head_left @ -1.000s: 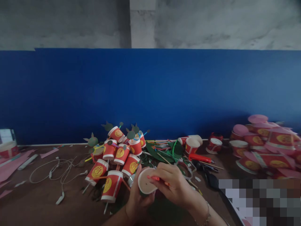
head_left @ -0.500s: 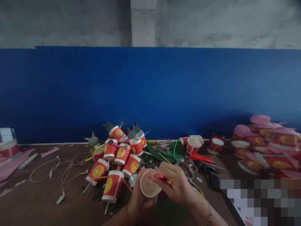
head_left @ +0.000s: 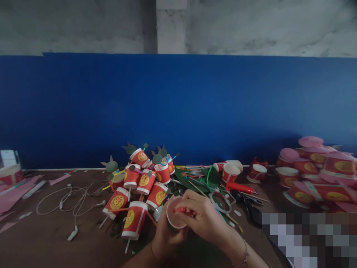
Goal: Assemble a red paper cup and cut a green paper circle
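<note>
My left hand (head_left: pixel 167 232) is wrapped round a paper cup (head_left: pixel 171 212), whose pale round end faces up towards me. In my right hand (head_left: pixel 205 216), the fingers pinch a slim red pen-like tool (head_left: pixel 189 211). Its tip is at the pale face of the cup; whether it pierces or just touches it I cannot tell. My right fingers cover part of the cup. Just left of my hands lies a heap of red and white paper cups (head_left: pixel 135 219) with yellow emblems, sticks and coloured strips.
Green paper (head_left: pixel 192 182) and thin sticks lie behind my hands. A red-handled tool (head_left: pixel 240 187) and a roll of clear tape (head_left: pixel 220 201) are to the right. Pink-trimmed cups (head_left: pixel 336 167) pile up at far right. White earphones (head_left: pixel 73 233) spread across the left.
My right hand has shifted slightly left and the red tool has moved further over the cup's pale face. The cup is tilted a little differently; my left hand keeps its hold.
</note>
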Available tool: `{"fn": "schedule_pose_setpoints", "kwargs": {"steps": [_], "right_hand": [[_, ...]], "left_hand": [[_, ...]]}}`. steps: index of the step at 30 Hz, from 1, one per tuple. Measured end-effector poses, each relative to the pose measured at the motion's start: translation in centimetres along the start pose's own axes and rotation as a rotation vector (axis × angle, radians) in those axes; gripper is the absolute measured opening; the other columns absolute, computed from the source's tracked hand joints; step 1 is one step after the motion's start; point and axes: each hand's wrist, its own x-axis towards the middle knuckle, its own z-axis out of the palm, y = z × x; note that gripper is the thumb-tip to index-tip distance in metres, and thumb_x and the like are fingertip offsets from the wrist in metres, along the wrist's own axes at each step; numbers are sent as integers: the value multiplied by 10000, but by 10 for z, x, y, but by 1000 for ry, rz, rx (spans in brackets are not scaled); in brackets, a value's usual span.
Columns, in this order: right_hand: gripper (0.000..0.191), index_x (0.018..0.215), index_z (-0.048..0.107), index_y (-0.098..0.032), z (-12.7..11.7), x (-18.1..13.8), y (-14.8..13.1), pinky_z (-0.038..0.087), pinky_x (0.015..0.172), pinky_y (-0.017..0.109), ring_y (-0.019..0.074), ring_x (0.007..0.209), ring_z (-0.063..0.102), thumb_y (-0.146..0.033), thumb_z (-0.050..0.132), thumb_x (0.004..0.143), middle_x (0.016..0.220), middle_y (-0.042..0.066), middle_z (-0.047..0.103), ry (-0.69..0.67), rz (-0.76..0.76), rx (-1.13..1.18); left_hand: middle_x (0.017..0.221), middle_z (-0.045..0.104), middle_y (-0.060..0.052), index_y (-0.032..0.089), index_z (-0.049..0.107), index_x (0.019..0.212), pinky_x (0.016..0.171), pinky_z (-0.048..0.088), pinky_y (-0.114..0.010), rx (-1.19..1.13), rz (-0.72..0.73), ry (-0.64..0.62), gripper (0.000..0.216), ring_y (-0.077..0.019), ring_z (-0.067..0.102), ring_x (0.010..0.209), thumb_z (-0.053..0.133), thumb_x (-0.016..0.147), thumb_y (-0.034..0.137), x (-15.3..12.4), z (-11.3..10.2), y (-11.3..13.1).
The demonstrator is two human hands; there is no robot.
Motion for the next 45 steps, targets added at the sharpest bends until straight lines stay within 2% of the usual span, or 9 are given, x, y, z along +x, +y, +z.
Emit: {"fn": "schedule_pose_setpoints", "kwargs": {"steps": [4, 7, 12, 16, 21, 27, 34, 39, 45], "right_hand": [[116, 866, 681, -193, 1, 1, 1, 475, 684, 246, 139, 771, 583, -167, 574, 831, 865, 43, 628, 72, 20, 87], [106, 857, 671, -187, 3, 0, 2, 478, 720, 276, 160, 798, 586, -157, 581, 810, 852, 51, 649, 119, 1, 63], [118, 776, 620, -189, 6, -3, 2, 409, 592, 237, 131, 651, 524, -95, 561, 735, 712, 4, 588, 9, 77, -88], [94, 817, 588, -188, 3, -4, -2, 382, 615, 243, 136, 676, 512, -117, 535, 785, 717, 2, 572, -39, 113, -134], [195, 701, 527, -179, -1, -3, -7, 341, 604, 247, 132, 657, 481, -185, 456, 883, 688, 7, 549, -79, 107, -159], [187, 622, 519, -184, 3, -2, -5, 313, 646, 254, 121, 643, 488, -73, 507, 772, 624, -27, 554, -121, 124, -129], [191, 571, 548, -173, 3, -4, 0, 270, 714, 278, 113, 640, 500, -90, 478, 728, 602, -26, 595, -255, 229, -232], [152, 599, 592, -171, 0, -9, 2, 264, 726, 295, 138, 685, 536, -118, 484, 693, 675, 11, 651, -362, 285, -354], [200, 703, 631, -185, 2, -10, 4, 280, 733, 295, 150, 701, 566, -127, 444, 744, 763, 22, 684, -431, 285, -364]], "left_hand": [[1161, 568, -161, 163, 418, 1267, 889, 501, -424, -174, -145, 33, 577, -295, 576, 1063, 644, 760, 323, -1, 2, -2], [1212, 542, -171, 163, 412, 1273, 927, 476, -435, -290, -222, 16, 633, -310, 545, 1113, 672, 744, 393, -6, 5, -8], [1251, 516, -154, 191, 380, 1288, 948, 453, -420, -545, -262, -39, 689, -307, 520, 1142, 703, 720, 408, -6, 8, -8], [1144, 573, -123, 191, 408, 1227, 876, 492, -392, -612, -316, -79, 641, -286, 581, 1038, 725, 698, 368, -2, 7, -1], [1148, 574, -107, 186, 433, 1207, 900, 468, -371, -527, -329, -91, 557, -262, 570, 1041, 690, 724, 286, 3, 2, 4], [1093, 592, -90, 180, 455, 1174, 839, 487, -327, -498, -310, -126, 519, -234, 591, 970, 676, 705, 203, 8, 3, 9], [1122, 578, -71, 208, 449, 1210, 857, 463, -336, -381, -270, -184, 605, -241, 572, 992, 688, 655, 191, 2, 3, 3], [1180, 556, -90, 216, 429, 1246, 913, 428, -382, -161, -180, -240, 683, -263, 544, 1050, 715, 626, 210, -2, 2, -7], [1150, 577, -91, 211, 416, 1247, 901, 440, -377, -90, -145, -278, 705, -258, 560, 1030, 709, 605, 197, -2, 3, -8]]}}
